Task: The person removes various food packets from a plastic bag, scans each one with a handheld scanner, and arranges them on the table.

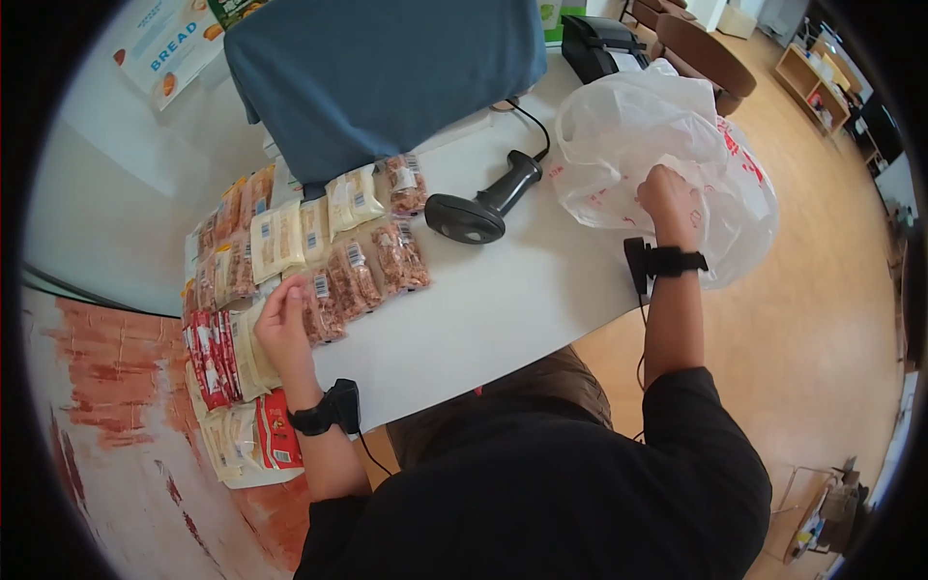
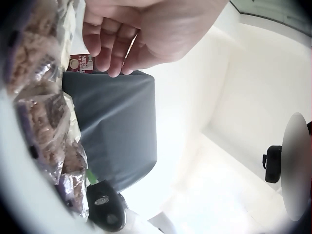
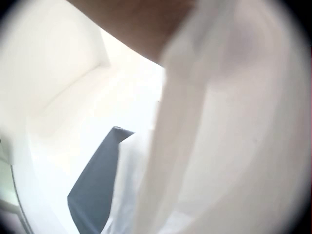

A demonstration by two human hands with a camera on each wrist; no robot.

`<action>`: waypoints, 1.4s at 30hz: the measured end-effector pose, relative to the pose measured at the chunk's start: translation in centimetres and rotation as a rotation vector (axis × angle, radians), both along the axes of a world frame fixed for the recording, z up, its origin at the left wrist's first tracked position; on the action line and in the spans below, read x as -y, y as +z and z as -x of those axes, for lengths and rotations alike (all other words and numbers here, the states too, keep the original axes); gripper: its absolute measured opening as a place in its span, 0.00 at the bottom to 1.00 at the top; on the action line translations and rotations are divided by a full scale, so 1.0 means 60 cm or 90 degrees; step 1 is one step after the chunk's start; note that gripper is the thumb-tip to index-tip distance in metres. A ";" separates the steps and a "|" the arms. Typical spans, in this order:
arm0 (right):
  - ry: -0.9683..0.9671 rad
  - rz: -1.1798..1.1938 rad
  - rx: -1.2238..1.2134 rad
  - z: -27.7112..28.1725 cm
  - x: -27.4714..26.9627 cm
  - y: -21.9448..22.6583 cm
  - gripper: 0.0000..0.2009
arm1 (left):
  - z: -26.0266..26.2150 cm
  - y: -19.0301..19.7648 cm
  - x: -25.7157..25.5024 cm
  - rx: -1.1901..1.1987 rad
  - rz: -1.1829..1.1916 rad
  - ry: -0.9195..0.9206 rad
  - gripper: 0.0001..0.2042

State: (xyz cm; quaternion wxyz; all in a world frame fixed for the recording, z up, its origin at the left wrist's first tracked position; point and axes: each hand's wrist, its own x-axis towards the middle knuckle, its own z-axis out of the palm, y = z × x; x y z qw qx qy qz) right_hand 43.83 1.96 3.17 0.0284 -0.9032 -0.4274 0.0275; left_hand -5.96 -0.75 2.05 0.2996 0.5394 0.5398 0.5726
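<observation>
At the right end of the white table, a white plastic bag (image 1: 628, 121) with red print stands puffed up. My right hand (image 1: 669, 205) has its fingers curled and grips the bag's film; in the right wrist view the bag (image 3: 229, 126) covers those fingers. My left hand (image 1: 282, 333), with fingers loosely bent and nothing in them, hovers by the packs at the left. Nearest to it are clear packs of brown crumbly snack (image 1: 322, 307). Cream-coloured packs (image 1: 277, 240) and red packs (image 1: 211, 358) lie around these in rows.
A black barcode scanner (image 1: 483, 205) lies on the table (image 1: 503, 300) between packs and bag, its cable running back. Behind stands a large thing under a blue-grey cloth (image 1: 387, 87). A black device (image 1: 601, 48) with white paper sits behind the bag.
</observation>
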 end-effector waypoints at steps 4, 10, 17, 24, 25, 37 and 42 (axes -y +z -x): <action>0.094 -0.170 0.134 -0.010 -0.018 -0.026 0.29 | 0.009 -0.001 -0.001 0.044 0.007 0.000 0.11; 0.176 -0.383 0.220 0.000 -0.093 0.032 0.29 | 0.005 -0.008 0.001 0.040 0.020 -0.012 0.11; 0.223 -0.009 0.171 -0.170 -0.178 0.022 0.12 | 0.008 -0.009 0.000 0.041 0.025 0.000 0.12; 0.121 -0.007 0.131 -0.280 -0.199 -0.060 0.12 | 0.014 -0.012 -0.006 0.037 0.042 0.026 0.10; 0.103 0.007 0.121 -0.281 -0.195 -0.063 0.12 | 0.015 -0.009 -0.007 0.038 0.040 0.029 0.10; 0.286 -0.024 0.059 -0.101 0.009 0.047 0.11 | -0.012 0.005 0.016 0.035 0.043 -0.024 0.10; 0.420 -0.157 -0.039 0.018 0.101 0.183 0.12 | -0.030 0.011 0.023 0.112 0.055 -0.093 0.09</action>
